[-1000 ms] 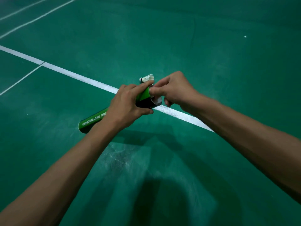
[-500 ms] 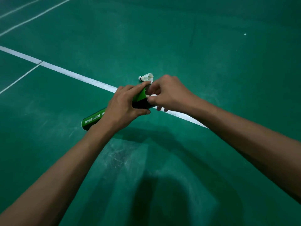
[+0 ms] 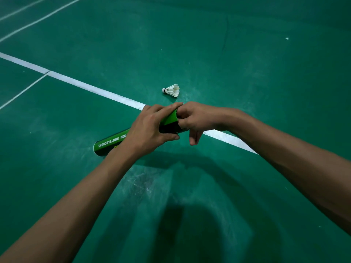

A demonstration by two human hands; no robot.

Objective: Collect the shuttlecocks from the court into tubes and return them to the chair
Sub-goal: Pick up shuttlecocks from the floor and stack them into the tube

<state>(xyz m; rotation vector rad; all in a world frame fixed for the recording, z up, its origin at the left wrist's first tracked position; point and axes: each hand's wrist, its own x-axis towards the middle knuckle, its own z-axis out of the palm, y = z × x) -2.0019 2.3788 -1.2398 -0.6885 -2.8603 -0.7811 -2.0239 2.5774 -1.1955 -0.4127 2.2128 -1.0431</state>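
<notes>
Shuttlecock (image 3: pixel 171 90), white feathered cone; tube (image 3: pixel 112 140), green cylinder

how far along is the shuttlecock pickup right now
Done: nothing can be confirmed, since what the green tube already contains is hidden. In hand: the left hand grips the tube near its open end while the right hand works at its mouth. What its fingers hold is hidden. Left: one shuttlecock lies on the court just beyond the hands, and no chair is in view, so the return looks undone.
</notes>
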